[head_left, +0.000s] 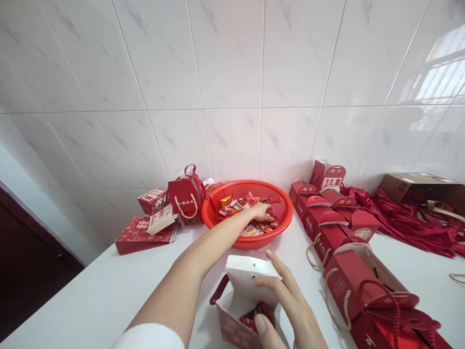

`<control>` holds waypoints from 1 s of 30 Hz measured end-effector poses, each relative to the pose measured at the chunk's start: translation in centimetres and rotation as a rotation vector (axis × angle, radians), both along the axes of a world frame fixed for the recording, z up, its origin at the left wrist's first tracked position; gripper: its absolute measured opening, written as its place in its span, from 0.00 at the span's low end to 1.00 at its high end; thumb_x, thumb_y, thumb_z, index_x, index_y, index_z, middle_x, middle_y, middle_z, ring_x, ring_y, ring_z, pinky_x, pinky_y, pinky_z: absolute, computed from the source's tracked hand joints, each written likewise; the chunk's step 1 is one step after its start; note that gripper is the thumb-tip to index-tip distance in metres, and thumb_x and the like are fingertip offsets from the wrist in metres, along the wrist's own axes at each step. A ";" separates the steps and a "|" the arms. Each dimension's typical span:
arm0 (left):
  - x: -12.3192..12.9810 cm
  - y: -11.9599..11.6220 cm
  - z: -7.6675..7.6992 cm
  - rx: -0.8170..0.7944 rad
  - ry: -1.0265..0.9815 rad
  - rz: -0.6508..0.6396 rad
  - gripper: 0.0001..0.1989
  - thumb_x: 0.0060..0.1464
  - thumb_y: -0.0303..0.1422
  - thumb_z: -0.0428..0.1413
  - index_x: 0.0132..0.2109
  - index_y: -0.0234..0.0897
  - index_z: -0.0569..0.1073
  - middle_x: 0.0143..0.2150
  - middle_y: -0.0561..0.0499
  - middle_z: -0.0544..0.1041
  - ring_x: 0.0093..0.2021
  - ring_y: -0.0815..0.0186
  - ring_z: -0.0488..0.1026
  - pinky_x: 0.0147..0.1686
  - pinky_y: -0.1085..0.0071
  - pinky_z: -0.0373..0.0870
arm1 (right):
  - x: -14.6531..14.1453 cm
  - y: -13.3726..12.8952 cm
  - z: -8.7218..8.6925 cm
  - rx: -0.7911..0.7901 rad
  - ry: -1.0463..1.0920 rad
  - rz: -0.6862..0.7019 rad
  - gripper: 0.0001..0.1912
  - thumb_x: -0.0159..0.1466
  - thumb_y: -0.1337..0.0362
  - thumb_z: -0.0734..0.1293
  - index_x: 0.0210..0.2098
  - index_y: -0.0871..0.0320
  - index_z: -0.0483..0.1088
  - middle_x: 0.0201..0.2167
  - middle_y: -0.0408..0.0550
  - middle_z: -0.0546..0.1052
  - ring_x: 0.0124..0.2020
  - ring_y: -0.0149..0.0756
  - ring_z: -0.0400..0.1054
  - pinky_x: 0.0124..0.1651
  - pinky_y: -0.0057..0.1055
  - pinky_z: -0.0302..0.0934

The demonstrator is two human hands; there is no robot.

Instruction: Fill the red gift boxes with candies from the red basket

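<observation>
Red sweets (250, 317) could spill if my spread right hand (300, 312) tips the box (244, 293); left hand's (260, 212) grip, I can't tell.

A single camera on the person's head gave the one view, looking forward and down from the near side of the table (145, 291). It faced the tiled wall (232, 63) along the table's back edge, with tiles across the upper half. The right hand (296, 310) and an open box (243, 291) were closest to the lens, both cut by the bottom of the view. The basket (254, 242), towards the back edge, sat farther off, near the middle. The table's left edge slanted through the lower left; its right side ran out of frame.
</observation>
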State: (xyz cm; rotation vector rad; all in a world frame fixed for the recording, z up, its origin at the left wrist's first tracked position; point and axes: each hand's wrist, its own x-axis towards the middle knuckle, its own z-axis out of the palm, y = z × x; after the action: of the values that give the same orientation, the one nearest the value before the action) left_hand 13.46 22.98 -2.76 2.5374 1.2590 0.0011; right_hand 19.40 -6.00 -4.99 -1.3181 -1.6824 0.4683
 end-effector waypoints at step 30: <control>0.4 0.5 -0.5 0.051 -0.069 -0.040 0.07 0.41 0.25 0.66 0.29 0.34 0.76 0.35 0.49 0.77 0.38 0.61 0.76 0.40 0.71 0.72 | 0.3 0.3 -0.1 0.002 -0.067 0.067 0.19 0.56 0.66 0.65 0.48 0.51 0.74 0.70 0.52 0.61 0.60 0.49 0.72 0.34 0.26 0.72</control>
State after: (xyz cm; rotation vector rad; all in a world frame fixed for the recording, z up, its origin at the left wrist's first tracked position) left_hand 13.84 23.50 -3.25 2.5817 1.1973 0.1124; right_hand 19.75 -5.72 -5.12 -1.2913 -1.7866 0.4664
